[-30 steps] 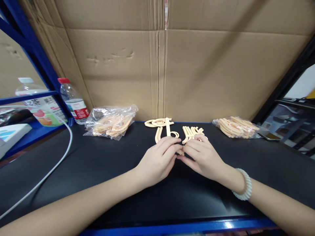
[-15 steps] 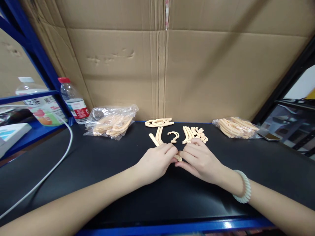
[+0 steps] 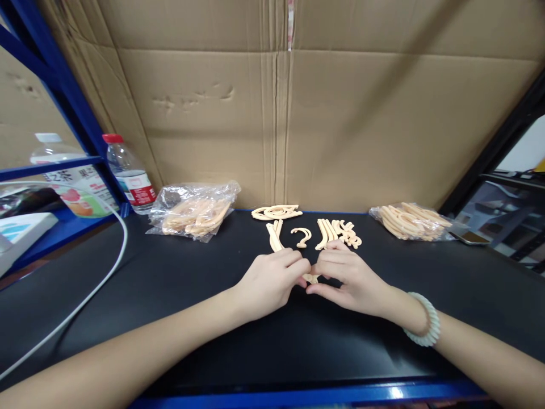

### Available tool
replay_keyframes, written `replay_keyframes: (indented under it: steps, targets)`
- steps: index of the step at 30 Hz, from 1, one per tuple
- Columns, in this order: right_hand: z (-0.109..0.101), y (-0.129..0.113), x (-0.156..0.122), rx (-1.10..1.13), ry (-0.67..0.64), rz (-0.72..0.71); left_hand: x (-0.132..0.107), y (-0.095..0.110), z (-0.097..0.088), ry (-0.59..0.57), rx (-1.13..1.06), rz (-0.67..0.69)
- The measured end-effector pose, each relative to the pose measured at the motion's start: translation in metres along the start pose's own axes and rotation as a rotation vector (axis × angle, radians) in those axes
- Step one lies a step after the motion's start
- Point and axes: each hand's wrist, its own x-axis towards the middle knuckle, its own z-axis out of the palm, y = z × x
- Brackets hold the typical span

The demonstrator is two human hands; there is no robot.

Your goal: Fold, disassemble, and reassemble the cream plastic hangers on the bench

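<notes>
Left hand (image 3: 272,282) and right hand (image 3: 349,279) are now pinching one small beige piece (image 3: 313,278), drawn nearer from the loose pieces (image 3: 336,232).

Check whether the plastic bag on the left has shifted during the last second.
No. The plastic bag lies where it was, its left corner just right of the water bottle, at the foot of the cardboard wall.

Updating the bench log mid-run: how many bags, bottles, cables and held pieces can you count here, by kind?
Clear plastic bags of beige curved pieces: 2
Clear plastic bottles, one red-capped, one white-capped: 2
White cable: 1
Small beige piece pinched between left hand and right hand: 1
Total: 6
Loose beige pieces on the black table overlap, not countable.
</notes>
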Motion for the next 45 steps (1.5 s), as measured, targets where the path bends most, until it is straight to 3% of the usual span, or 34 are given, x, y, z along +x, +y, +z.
replay_keyframes:
  steps: [7, 13, 16, 21, 24, 30, 37, 45]
  targets:
    - [-0.007, -0.005, 0.007, 0.126, 0.046, 0.155, 0.003, -0.004, -0.011, -0.004, 0.188, 0.209]
    - [-0.006, 0.006, 0.006, 0.138, 0.123, 0.215, 0.005, -0.024, -0.025, -0.069, 0.158, 0.159]
    - [-0.004, 0.012, 0.005, 0.11, 0.169, 0.246, 0.004, -0.041, -0.031, -0.08, 0.177, 0.067]
    - [-0.005, 0.014, 0.003, 0.078, 0.18, 0.279, 0.001, -0.064, -0.035, -0.259, 0.302, -0.116]
    - [-0.005, 0.014, 0.003, 0.072, 0.18, 0.273, -0.002, -0.072, -0.031, -0.319, 0.262, -0.114]
    - [-0.006, 0.014, 0.003, 0.067, 0.171, 0.274, -0.004, -0.081, -0.022, -0.256, 0.072, -0.022]
    - [-0.007, 0.016, 0.003, 0.022, 0.156, 0.252, -0.001, -0.075, -0.023, -0.205, -0.161, -0.074]
    - [-0.001, 0.025, -0.001, -0.122, 0.04, 0.184, -0.002, -0.069, -0.012, -0.084, -0.138, -0.062]
